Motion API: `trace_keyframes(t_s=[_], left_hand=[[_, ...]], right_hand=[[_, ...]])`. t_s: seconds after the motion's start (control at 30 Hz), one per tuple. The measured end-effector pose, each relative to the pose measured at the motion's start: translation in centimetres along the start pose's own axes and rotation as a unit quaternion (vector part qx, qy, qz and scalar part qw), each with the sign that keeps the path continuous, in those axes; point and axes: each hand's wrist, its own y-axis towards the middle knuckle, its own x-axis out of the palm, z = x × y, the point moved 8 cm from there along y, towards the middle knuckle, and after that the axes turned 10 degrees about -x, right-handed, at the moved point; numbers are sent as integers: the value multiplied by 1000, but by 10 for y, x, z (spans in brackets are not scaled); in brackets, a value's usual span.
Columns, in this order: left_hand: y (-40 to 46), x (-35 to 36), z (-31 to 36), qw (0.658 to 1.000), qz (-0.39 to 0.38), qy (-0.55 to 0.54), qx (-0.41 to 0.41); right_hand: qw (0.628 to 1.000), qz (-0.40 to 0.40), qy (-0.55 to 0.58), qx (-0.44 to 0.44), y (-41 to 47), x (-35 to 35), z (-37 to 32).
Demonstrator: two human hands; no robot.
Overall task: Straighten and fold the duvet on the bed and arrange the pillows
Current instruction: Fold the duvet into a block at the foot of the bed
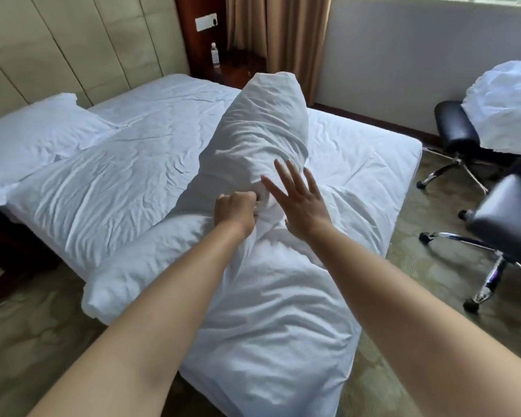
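Head cam: my left hand (236, 210) is fisted round a bunched fold of the duvet (253, 139), lifting it into a tall hump mid-bed. Right hand (298, 200) is spread flat, fingers straight, just by the hump's side & gripping nothing. Rest of duvet sprawls crumpled over the bed (373, 152); one pillow (33, 139) sits at the headboard end. Looks like straightening stage, fold not begun. Next, prob: right hand needs its own edge, then shake flat.

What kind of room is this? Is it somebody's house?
Probably a hotel bedroom, not a house. There is a bed with plain white sheets, a padded beige headboard wall, and a clear plastic water bottle on the dark wooden nightstand. A black wheeled office chair stands nearby.
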Motion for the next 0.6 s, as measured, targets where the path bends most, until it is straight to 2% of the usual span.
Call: trace_keyframes(t_s=[0.17, 0.3, 0.37, 0.47, 0.6], left_hand=[[8, 13, 2, 999, -38, 2, -21], [5, 30, 17, 998, -42, 34, -30], [5, 36, 21, 996, -36, 51, -67], [2, 36, 23, 987, -32, 63, -143], [-12, 36, 27, 969, -30, 99, -225]], right_hand=[[992, -34, -49, -111, 42, 6, 7], [966, -112, -110, -208, 80, 26, 17], [961, -90, -101, -242, 92, 35, 17], [951, 24, -70, -300, 91, 33, 14], [941, -29, 10, -336, 74, 41, 26]])
